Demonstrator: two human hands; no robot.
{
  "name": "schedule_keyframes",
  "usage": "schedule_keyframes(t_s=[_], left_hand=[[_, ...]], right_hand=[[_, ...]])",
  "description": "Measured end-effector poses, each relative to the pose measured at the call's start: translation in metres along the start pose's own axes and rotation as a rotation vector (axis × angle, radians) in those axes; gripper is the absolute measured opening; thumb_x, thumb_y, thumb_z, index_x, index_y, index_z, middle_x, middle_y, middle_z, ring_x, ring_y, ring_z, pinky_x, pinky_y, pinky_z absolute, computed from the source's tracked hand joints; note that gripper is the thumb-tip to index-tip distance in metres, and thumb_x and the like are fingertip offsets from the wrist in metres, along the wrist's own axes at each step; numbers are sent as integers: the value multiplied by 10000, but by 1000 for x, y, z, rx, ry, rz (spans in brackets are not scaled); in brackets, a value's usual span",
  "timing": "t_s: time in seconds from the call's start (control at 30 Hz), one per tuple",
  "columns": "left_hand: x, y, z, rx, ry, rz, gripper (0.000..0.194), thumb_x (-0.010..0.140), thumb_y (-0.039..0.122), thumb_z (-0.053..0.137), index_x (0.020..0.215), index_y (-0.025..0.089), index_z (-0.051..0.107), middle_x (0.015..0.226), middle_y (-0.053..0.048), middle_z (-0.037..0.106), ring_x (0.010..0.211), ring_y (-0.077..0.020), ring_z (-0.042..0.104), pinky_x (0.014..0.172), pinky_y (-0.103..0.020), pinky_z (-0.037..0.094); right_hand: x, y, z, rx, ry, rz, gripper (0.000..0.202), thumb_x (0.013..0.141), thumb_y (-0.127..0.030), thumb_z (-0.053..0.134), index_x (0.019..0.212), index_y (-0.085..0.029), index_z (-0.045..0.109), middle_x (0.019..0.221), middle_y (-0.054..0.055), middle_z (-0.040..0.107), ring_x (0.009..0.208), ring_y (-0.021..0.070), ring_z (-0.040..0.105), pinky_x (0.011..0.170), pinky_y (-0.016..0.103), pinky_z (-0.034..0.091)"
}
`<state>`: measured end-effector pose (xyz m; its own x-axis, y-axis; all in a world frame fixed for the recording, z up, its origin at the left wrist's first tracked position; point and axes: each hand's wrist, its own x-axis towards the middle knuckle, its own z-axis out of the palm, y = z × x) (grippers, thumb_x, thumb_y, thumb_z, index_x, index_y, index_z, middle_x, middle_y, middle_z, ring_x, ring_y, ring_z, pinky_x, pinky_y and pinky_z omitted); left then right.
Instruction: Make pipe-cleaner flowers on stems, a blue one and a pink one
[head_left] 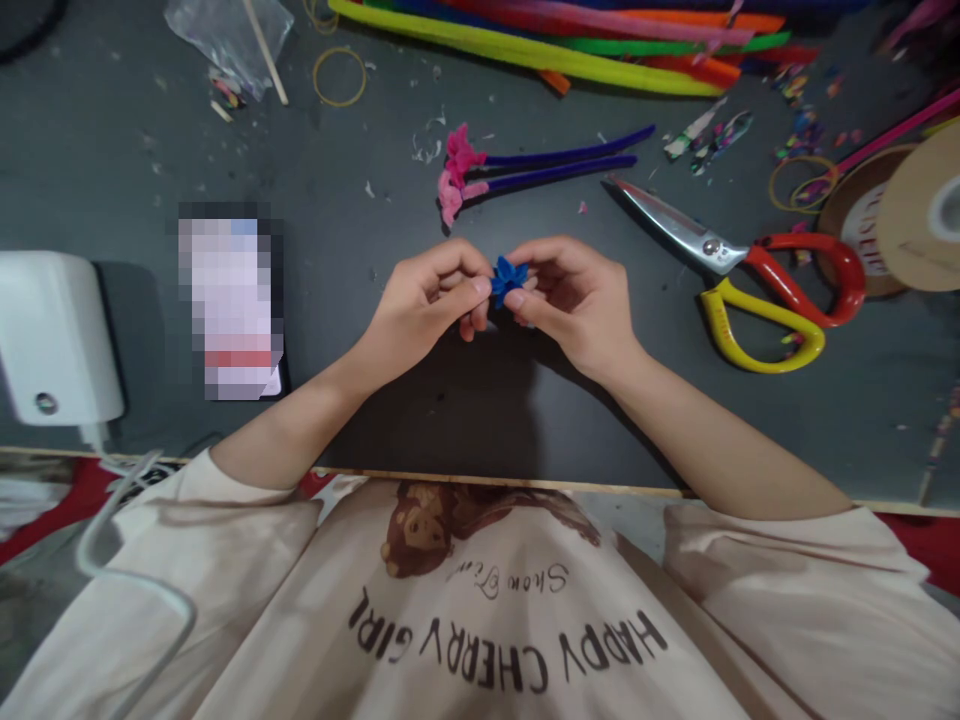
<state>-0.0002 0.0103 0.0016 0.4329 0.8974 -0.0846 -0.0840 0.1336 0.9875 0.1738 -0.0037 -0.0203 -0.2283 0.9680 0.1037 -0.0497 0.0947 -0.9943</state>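
Note:
A small blue flower (509, 279), apparently bent from fuzzy pipe cleaner, is pinched between both hands above the table. My left hand (435, 290) grips its left petals with thumb and fingertips. On the other side, my right hand (574, 295) closes thumb and fingers on its right edge. Any stem below the flower is hidden. Just beyond the hands lie a hot-pink pipe-cleaner flower (463, 150) and a light-pink pipe-cleaner flower (451, 196), each on a dark purple stem pointing right.
Scissors (712, 250) with red and yellow handles lie at right, near ribbon spools (919, 215). Colourful pipe cleaners (525, 45) stretch along the back. A phone (232, 300) and a white power bank (56, 340) with a cable (176, 590) are at left. Rubber bands (340, 77) and scraps lie about.

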Motion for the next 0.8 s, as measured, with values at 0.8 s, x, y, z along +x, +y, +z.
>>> schedule_keyframes(t_s=[0.8], left_hand=[[0, -1, 1, 108, 56, 15, 341, 802, 499, 692, 731, 187, 578, 542, 56, 581, 447, -34, 529, 449, -150, 477]], right_hand=[[-3, -1, 0, -44, 16, 31, 323, 784, -496, 717, 993, -256, 664, 753, -46, 600, 574, 51, 536, 538, 200, 497]])
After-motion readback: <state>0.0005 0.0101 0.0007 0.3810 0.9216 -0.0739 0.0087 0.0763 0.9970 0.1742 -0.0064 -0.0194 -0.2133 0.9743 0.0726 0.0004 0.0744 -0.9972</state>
